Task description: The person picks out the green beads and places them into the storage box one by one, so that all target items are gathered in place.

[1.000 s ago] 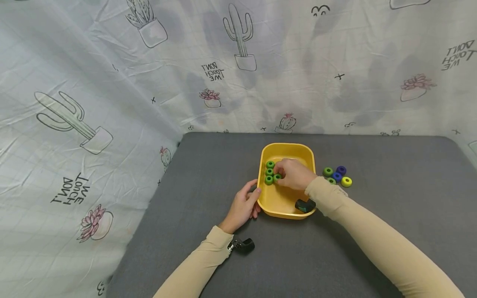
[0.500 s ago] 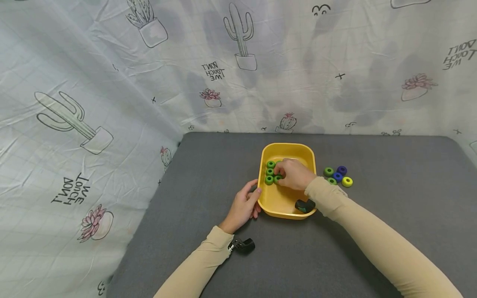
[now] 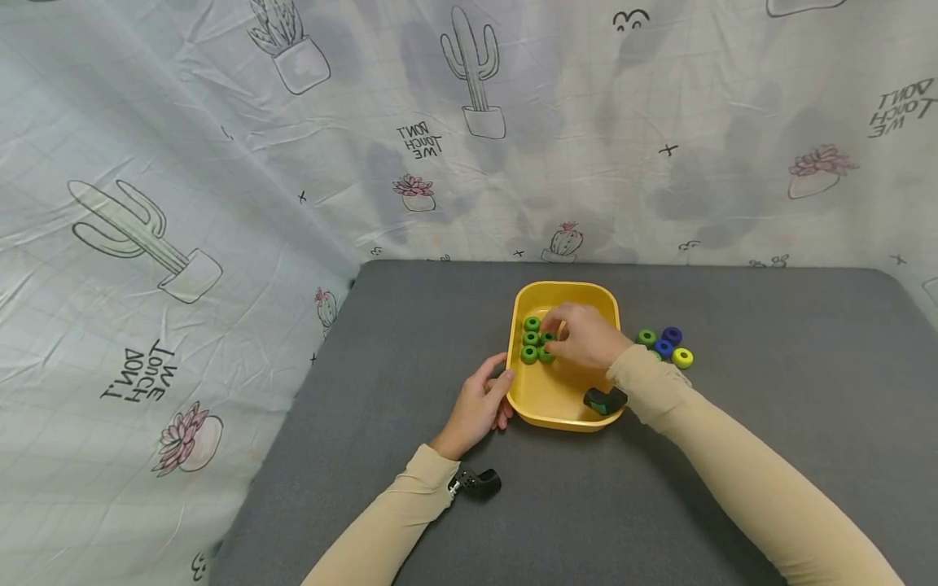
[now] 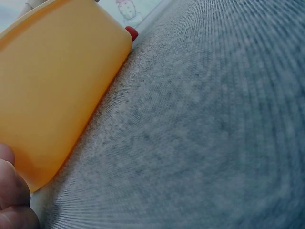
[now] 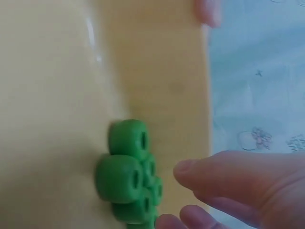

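A yellow plastic tray (image 3: 560, 407) lies on the grey table. Along its left side several thick green beads (image 3: 531, 338) with centre holes stand in two close columns. My left hand (image 3: 474, 407) grips the tray's left wall, its thumb at the rim; in the left wrist view its fingertips (image 4: 14, 195) lie against the outer wall. Over the tray's middle is my right hand (image 3: 582, 335), thumb and fingers apart just above the green beads. In the right wrist view the thumb (image 5: 214, 174) is clear of the beads (image 5: 119, 179) and nothing is held.
Right of the tray lie loose beads: green (image 3: 646, 338), purple (image 3: 671, 334), blue (image 3: 663, 348) and yellow (image 3: 682, 357). A small red thing (image 4: 132, 32) shows past the tray's corner in the left wrist view. A cactus-print cloth (image 3: 469, 187) hangs behind the table.
My right hand has let go of a green bead in the second column and lifted slightly up and right, fingers spreading. My left hand and the tray have stayed put.
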Tool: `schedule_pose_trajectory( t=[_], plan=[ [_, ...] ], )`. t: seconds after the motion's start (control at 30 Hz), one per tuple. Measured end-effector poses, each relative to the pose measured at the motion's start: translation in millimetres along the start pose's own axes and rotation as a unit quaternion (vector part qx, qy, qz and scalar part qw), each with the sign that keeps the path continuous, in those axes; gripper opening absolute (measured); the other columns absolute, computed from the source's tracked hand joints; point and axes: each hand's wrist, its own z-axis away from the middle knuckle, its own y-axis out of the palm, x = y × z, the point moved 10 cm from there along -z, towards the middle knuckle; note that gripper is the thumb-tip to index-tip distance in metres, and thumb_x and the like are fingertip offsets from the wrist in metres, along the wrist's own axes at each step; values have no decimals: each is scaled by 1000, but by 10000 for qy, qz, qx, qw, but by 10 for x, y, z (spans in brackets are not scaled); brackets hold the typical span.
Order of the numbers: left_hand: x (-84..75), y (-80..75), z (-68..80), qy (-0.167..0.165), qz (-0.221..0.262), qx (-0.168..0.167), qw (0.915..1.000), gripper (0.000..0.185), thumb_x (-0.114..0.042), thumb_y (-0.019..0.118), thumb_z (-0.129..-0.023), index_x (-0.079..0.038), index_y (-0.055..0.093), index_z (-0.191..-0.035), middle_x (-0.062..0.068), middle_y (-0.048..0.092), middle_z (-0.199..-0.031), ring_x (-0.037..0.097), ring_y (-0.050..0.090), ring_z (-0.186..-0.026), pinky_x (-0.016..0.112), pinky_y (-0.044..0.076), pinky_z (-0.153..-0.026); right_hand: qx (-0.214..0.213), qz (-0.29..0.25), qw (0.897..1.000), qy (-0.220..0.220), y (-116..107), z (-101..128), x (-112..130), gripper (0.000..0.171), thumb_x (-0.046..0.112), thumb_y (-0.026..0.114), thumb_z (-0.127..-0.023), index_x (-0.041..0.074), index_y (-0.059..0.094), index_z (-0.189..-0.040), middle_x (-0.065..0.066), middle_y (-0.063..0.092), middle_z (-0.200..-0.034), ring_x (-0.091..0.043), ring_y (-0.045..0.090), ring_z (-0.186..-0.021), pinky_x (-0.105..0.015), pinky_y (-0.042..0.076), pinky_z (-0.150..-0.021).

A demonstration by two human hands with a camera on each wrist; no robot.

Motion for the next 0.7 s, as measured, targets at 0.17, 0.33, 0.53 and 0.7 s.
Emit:
schedule_pose_trajectory(
  t=[0.17,0.33,0.53,0.7],
  plan=[
    [3,0,-3,16,-8,-13,10000,49,-35,52,-111,-14,47,-154,13,63,-70,15,55,-49,25,45,-45,-255,-224,9994,7,-193,80,48,29,12,78,-93,1,72,-120,-18,70,-116,-26,65,-91,-42,56,-79],
    [8,0,-2,39,-1,-26,10000,48,-35,52,-111,-14,47,-154,14,63,-70,16,55,-48,25,45,-45,-518,-314,9982,26,-364,176,64,31,13,78,-94,3,72,-123,-17,70,-123,-27,65,-94,-41,55,-78],
    [2,12,-1,78,-44,-2,10000,49,-35,51,-111,-13,47,-154,14,63,-71,15,56,-49,25,45,-45,-975,-290,9947,-177,-580,356,66,28,15,78,-95,6,72,-121,-15,68,-121,-26,67,-93,-40,53,-78],
    [-10,14,-3,47,-31,-25,10000,48,-35,52,-111,-13,47,-154,13,63,-71,15,56,-49,25,45,-45,-1369,-231,9901,-221,-767,520,21,28,17,79,-94,7,73,-120,-13,66,-117,-25,67,-90,-38,52,-72]
  ],
)
